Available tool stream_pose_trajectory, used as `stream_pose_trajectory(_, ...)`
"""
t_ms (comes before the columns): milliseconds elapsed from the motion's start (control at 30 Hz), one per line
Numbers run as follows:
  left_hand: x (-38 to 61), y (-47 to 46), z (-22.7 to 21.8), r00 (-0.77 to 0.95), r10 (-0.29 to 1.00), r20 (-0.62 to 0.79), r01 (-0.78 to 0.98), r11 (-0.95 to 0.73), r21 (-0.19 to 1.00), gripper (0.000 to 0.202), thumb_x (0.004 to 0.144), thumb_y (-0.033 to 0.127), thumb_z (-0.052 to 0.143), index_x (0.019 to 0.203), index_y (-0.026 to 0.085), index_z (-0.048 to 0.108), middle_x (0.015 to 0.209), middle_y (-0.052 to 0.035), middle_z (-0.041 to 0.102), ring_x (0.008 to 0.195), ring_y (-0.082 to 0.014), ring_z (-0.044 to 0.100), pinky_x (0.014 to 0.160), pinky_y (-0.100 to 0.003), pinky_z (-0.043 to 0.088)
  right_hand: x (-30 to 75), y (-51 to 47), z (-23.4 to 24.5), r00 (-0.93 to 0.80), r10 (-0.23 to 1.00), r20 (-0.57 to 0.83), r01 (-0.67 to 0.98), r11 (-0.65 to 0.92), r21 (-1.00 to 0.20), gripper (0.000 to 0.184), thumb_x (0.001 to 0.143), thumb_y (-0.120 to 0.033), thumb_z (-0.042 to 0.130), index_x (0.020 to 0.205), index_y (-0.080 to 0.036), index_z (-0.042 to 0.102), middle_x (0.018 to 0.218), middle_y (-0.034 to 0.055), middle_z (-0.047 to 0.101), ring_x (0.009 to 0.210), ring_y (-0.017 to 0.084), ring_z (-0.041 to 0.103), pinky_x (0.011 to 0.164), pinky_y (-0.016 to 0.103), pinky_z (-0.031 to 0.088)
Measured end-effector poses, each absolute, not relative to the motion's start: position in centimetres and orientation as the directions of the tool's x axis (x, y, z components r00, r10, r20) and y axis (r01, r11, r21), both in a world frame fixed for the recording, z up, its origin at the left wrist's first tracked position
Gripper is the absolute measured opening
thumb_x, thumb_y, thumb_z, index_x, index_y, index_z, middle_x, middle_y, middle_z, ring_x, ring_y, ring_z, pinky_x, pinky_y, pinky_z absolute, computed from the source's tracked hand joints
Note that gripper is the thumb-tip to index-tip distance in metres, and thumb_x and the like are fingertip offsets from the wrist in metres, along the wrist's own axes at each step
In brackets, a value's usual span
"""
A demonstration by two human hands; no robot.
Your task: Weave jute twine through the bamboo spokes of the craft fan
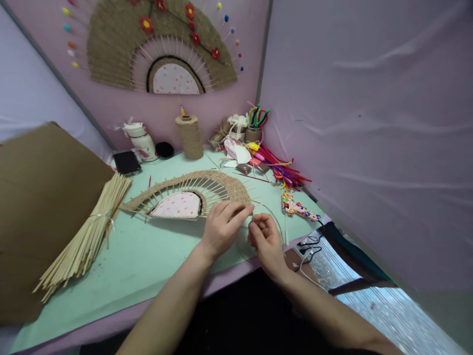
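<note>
A half-round woven fan of jute twine on thin sticks lies on the table, with a dotted pink-and-white half circle at its centre. My left hand is closed at the fan's right end, thumb and fingers gripping its edge. Just right of it, my right hand has its fingertips pinched together on a strand of jute twine. The strand loops over the table beside that hand. My fingers partly hide the fan's right corner and the exact pinch point.
A patterned glue gun lies right, its cord over the edge. Behind stand a twine spool, a white bottle and scissors in a holder, near pipe cleaners. Left are bundled sticks and a brown board. A finished fan hangs behind.
</note>
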State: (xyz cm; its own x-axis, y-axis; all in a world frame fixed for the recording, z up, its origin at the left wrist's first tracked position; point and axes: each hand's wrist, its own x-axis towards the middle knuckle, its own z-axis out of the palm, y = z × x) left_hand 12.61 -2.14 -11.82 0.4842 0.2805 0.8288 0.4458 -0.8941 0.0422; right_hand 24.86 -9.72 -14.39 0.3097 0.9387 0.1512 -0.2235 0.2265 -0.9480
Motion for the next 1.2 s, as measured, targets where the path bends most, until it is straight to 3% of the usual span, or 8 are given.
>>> stream_pose_trajectory(200, 12.6, -1.8, -12.3, 0.471, 0.331, 0.817, 0.398, -0.907, 0.138, 0.025, 0.092, 0.018, 0.052, 0.111, 0.023, 0.068, 0.097, -0.0069, 0.069, 0.094, -0.0174, 0.059, 0.082, -0.032, 0.048, 24.2, -10.4, -14.4, 0.255, 0.906, 0.337, 0.051, 0.335, -0.941, 0.014, 0.092, -0.036, 0.053, 0.093, -0.023, 0.055, 0.074, -0.0012, 0.05, 0.06, 0.011, 0.045, 0.054, 0.025, 0.038)
stream_pose_trajectory(367, 12.6, -1.8, -12.3, 0.482, 0.321, 0.815, 0.373, -0.917, 0.141, 0.029, 0.092, 0.016, 0.052, 0.116, 0.025, 0.065, 0.098, -0.0058, 0.069, 0.093, -0.0169, 0.058, 0.082, -0.032, 0.048, 24.8, -10.4, -13.4, 0.19, 0.879, 0.437, 0.222, 0.395, -0.892, 0.012, 0.094, -0.03, 0.049, 0.093, -0.022, 0.057, 0.078, 0.0015, 0.057, 0.066, 0.014, 0.051, 0.061, 0.027, 0.043)
stream_pose_trajectory(500, 12.5, -1.9, -12.2, 0.457, 0.304, 0.836, 0.355, -0.924, 0.142, 0.025, 0.091, 0.015, 0.053, 0.108, 0.025, 0.067, 0.098, -0.0048, 0.069, 0.091, -0.0158, 0.058, 0.082, -0.031, 0.048, 25.6, -10.5, -12.6, 0.078, 0.863, 0.499, 0.371, 0.44, -0.818, 0.011, 0.093, -0.025, 0.048, 0.089, -0.022, 0.058, 0.08, 0.0027, 0.062, 0.071, 0.015, 0.056, 0.066, 0.028, 0.045)
stream_pose_trajectory(700, 12.5, -1.9, -12.2, 0.419, 0.261, 0.87, 0.325, -0.938, 0.124, 0.018, 0.086, 0.011, 0.057, 0.092, 0.024, 0.068, 0.097, -0.0029, 0.067, 0.088, -0.0147, 0.058, 0.075, -0.028, 0.048, 27.1, -10.8, -11.5, -0.108, 0.893, 0.437, 0.472, 0.433, -0.768, 0.015, 0.094, -0.024, 0.047, 0.094, -0.022, 0.062, 0.084, 0.0038, 0.066, 0.076, 0.016, 0.061, 0.071, 0.029, 0.048)
stream_pose_trajectory(967, 12.2, -1.7, -12.3, 0.448, 0.186, 0.874, 0.298, -0.953, 0.05, 0.023, 0.084, 0.009, 0.059, 0.096, 0.025, 0.068, 0.102, -0.0033, 0.067, 0.092, -0.0155, 0.059, 0.078, -0.03, 0.047, 28.0, -11.3, -11.2, -0.205, 0.896, 0.394, 0.537, 0.44, -0.719, 0.017, 0.094, -0.022, 0.048, 0.101, -0.02, 0.064, 0.09, 0.0056, 0.069, 0.082, 0.017, 0.063, 0.075, 0.029, 0.048)
stream_pose_trajectory(1100, 12.0, -1.7, -12.1, 0.435, 0.184, 0.881, 0.271, -0.96, 0.067, 0.021, 0.082, 0.006, 0.062, 0.091, 0.023, 0.067, 0.1, -0.0033, 0.067, 0.091, -0.0159, 0.058, 0.077, -0.03, 0.048, 30.2, -10.7, -10.1, -0.387, 0.858, 0.338, 0.566, 0.51, -0.647, 0.02, 0.095, -0.031, 0.049, 0.101, -0.02, 0.066, 0.097, 0.0071, 0.068, 0.092, 0.018, 0.062, 0.083, 0.031, 0.047)
stream_pose_trajectory(1133, 12.0, -1.6, -12.0, 0.427, 0.186, 0.885, 0.265, -0.961, 0.074, 0.02, 0.081, 0.005, 0.062, 0.09, 0.023, 0.067, 0.099, -0.0033, 0.067, 0.09, -0.0161, 0.057, 0.076, -0.03, 0.048, 31.4, -10.4, -10.0, -0.389, 0.865, 0.316, 0.588, 0.498, -0.638, 0.021, 0.095, -0.033, 0.05, 0.102, -0.02, 0.066, 0.098, 0.007, 0.068, 0.094, 0.019, 0.061, 0.085, 0.031, 0.047)
stream_pose_trajectory(1200, 12.0, -1.6, -11.9, 0.421, 0.192, 0.887, 0.256, -0.963, 0.086, 0.019, 0.081, 0.004, 0.061, 0.087, 0.021, 0.066, 0.097, -0.0038, 0.068, 0.091, -0.0168, 0.058, 0.076, -0.031, 0.048, 34.6, -9.8, -10.0, -0.236, 0.932, 0.276, 0.685, 0.361, -0.633, 0.023, 0.095, -0.033, 0.049, 0.102, -0.02, 0.066, 0.101, 0.0072, 0.068, 0.095, 0.019, 0.061, 0.086, 0.032, 0.046)
